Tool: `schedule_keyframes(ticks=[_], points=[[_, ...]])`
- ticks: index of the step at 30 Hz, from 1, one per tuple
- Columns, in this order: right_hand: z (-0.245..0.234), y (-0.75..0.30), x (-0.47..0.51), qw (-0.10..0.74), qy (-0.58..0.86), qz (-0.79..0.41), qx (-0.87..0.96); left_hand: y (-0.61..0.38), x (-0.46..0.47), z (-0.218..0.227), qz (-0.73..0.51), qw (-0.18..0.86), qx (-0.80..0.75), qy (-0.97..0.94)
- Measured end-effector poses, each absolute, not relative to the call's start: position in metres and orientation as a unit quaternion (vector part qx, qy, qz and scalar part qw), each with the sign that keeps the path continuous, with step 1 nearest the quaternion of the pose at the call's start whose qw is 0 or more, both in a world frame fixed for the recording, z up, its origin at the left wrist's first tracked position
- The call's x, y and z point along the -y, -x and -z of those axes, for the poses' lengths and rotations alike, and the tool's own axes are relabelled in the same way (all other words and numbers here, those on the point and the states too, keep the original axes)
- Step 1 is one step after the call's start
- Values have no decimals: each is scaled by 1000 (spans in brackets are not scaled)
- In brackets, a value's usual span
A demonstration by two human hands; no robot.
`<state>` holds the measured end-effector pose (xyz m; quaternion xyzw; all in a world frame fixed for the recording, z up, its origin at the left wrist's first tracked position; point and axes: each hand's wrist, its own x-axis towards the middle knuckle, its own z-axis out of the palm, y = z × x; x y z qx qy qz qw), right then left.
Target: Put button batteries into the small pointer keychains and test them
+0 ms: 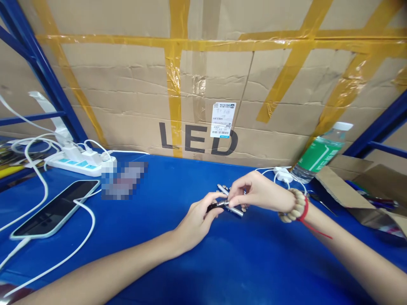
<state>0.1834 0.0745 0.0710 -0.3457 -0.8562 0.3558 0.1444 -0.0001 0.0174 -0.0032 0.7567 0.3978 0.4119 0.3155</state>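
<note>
My left hand (pixel 200 216) is closed around a slim black tube with a silver end (pixel 217 205), which looks like a pen or small flashlight. The thumb and fingers of my right hand (pixel 251 192) pinch at the tube's silver end; any small piece between those fingertips is hidden. Just behind and under the hands, a silver rod-like tube (pixel 235 211) lies on the blue tabletop (pixel 178 182). Several small round metal pieces (pixel 244 207) lie about it, partly covered by my right hand.
At left are a phone (pixel 57 209) on a white cable and a power strip (pixel 82 164) with plugs. On the right stand a tilted water bottle (pixel 322 152), a white adapter (pixel 282 174), tweezers (pixel 322 202) and an open cardboard box (pixel 346 180). A large taped carton (pixel 133 97) walls the back.
</note>
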Motion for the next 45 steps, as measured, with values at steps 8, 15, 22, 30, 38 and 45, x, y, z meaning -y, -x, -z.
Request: schedule_keyframes(ticks=[8, 15, 22, 30, 38, 45], points=[[-62, -181, -79, 134, 369, -456, 799, 1, -14, 6, -444, 294, -382, -756], [-57, -178, -77, 111, 378, -480, 784, 2, -14, 8, -455, 258, -368, -769], [-59, -175, -72, 118, 381, -426, 812, 1, -14, 2, -465, 259, -413, -739], [-68, -181, -76, 289, 300, -194, 888, 1, -18, 4, -475, 345, -455, -669], [-61, -182, -78, 271, 226, -126, 927, 2, -20, 6, -452, 395, -432, -673], [-58, -181, -79, 268, 206, -139, 931, 1, -20, 4, -429, 431, -390, -691]])
